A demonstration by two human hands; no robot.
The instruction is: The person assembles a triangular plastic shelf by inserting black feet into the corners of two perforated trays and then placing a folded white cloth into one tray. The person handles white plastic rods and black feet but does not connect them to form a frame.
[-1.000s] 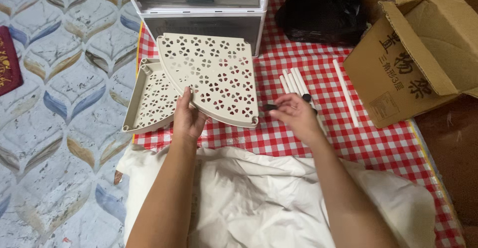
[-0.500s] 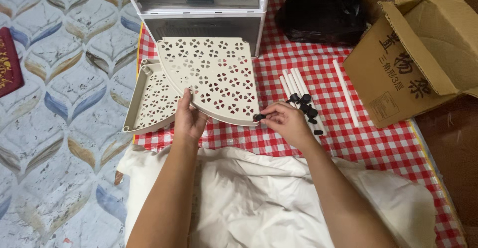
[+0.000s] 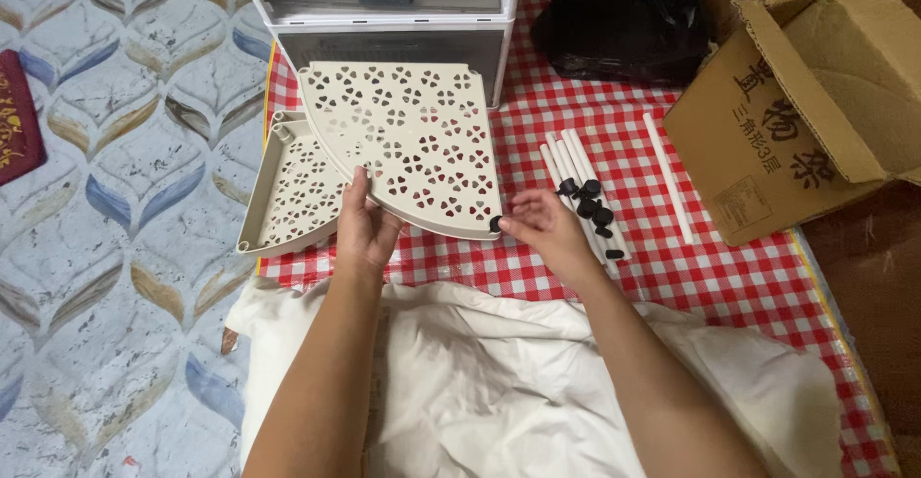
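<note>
At the far left a dark red mat (image 3: 17,118) lies on the patterned floor covering (image 3: 115,248), well apart from the work. Next comes a cream perforated tray (image 3: 288,195), quarter-round in shape, lying flat with its raised rim up at the edge of the red-and-white checked cloth (image 3: 729,276). A second cream shelf panel (image 3: 413,142) of the same cut-out pattern rests partly over that tray, tilted so its curved edge faces the person. The left hand (image 3: 365,228) grips this upper panel at its curved rim — thumb on top, fingers curled beneath. Behind the panel stands a white plastic drawer unit (image 3: 384,8) with a clear front. At the panel's right corner the right hand (image 3: 539,224) pinches a small black cap (image 3: 496,224) between its fingertips, holding it against the corner of the panel. Just beside that hand lies a bundle of white tubes (image 3: 571,166) side by side on the cloth, with several more black caps (image 3: 593,204) scattered over them; a single white tube (image 3: 669,180) lies apart, further right. A black plastic bag (image 3: 624,17) sits at the top, and an open cardboard box (image 3: 815,104) lies tipped on its side at the far right. White fabric (image 3: 480,382) covers the person's lap — both forearms reach out over it.
</note>
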